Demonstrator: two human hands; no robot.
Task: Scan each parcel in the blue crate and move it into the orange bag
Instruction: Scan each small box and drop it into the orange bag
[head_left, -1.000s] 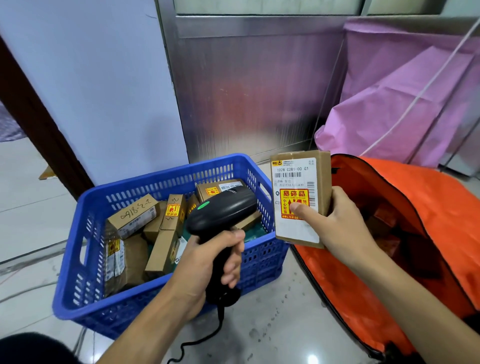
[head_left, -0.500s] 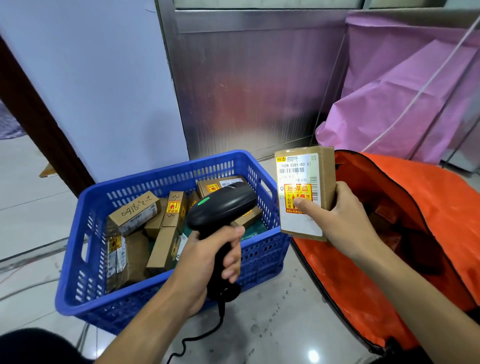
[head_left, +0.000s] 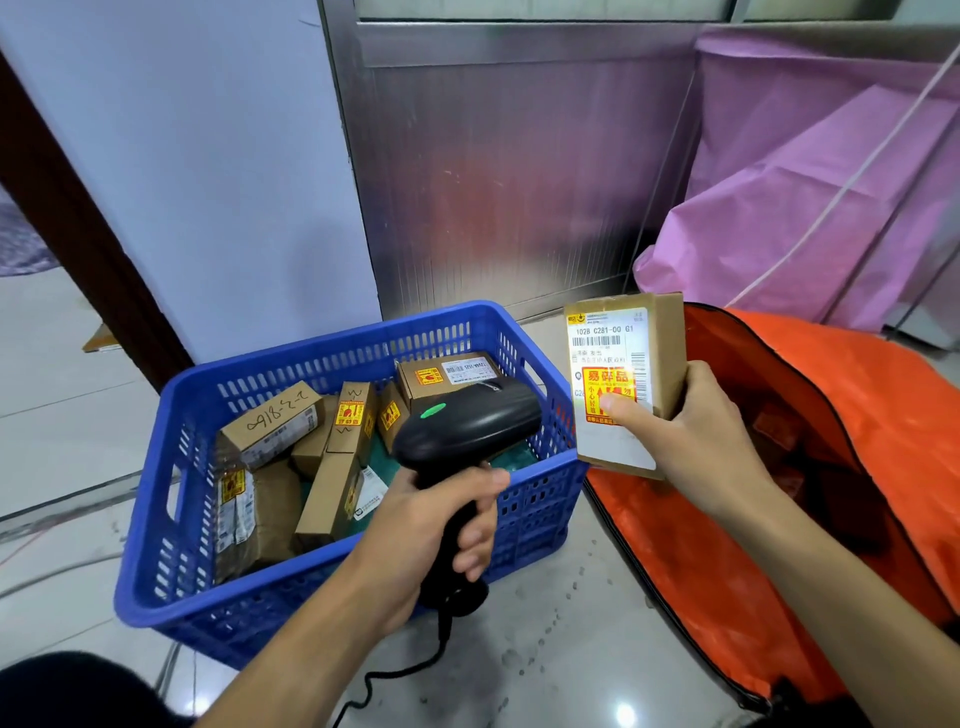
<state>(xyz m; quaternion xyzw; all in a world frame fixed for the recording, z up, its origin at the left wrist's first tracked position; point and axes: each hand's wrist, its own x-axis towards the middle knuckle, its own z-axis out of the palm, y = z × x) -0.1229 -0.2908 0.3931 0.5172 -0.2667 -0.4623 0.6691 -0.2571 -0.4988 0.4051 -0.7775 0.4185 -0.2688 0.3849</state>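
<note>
My left hand (head_left: 441, 525) grips the handle of a black barcode scanner (head_left: 467, 431) with a green light on top, its head turned right toward a parcel. My right hand (head_left: 696, 441) holds that cardboard parcel (head_left: 623, 353) upright between the crate and the bag, thumb pressed on its red and yellow fragile sticker. A yellowish glow lies on the sticker. The blue crate (head_left: 171, 519) on the floor at left holds several more cardboard parcels (head_left: 270, 421). The orange bag (head_left: 857, 415) lies open at right, with dark parcels dimly visible inside.
A metal panel (head_left: 519, 182) stands behind the crate and bag. A pink bag (head_left: 810, 208) leans at the back right. The scanner's black cable (head_left: 395, 675) trails down over the glossy tiled floor (head_left: 545, 649). A dark door frame (head_left: 78, 234) slants at left.
The parcel in my right hand has tilted slightly toward the scanner, and a glow now falls on its sticker. The scanner has barely moved.
</note>
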